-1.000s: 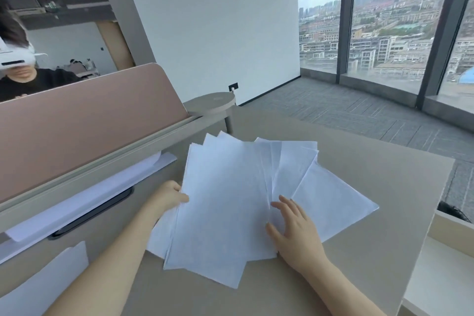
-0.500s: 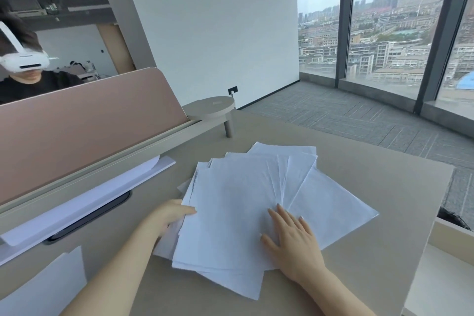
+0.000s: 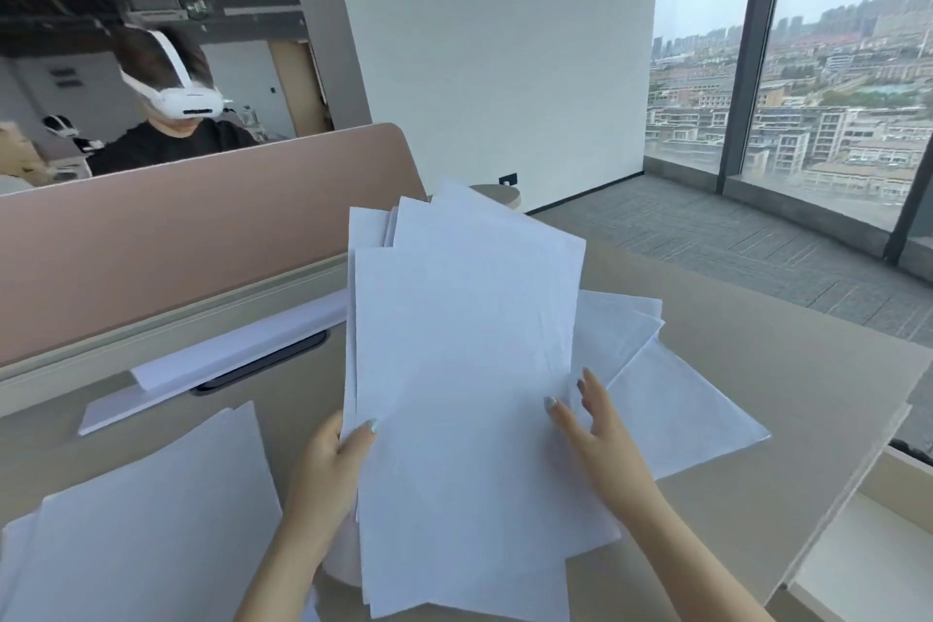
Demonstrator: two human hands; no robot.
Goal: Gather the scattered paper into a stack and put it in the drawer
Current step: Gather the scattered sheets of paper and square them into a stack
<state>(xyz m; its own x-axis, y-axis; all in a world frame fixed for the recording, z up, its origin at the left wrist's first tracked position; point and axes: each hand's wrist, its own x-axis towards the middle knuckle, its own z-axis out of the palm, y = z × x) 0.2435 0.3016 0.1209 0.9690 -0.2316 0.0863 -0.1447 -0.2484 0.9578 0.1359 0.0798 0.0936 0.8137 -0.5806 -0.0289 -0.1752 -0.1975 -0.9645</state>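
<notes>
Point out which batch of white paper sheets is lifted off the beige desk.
The fanned bundle of white sheets gripped by the left hand, right hand alongside. The right-hand sheets and near-left sheets lie flat.

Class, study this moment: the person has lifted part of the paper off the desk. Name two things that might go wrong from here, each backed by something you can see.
1. The lifted sheets are fanned unevenly and pinched only at one edge by the left hand; the right hand is open beside them, so some may slide out.
2. Sheets remain on the desk at the right and lower left, so they may be missed when stacking.
</notes>
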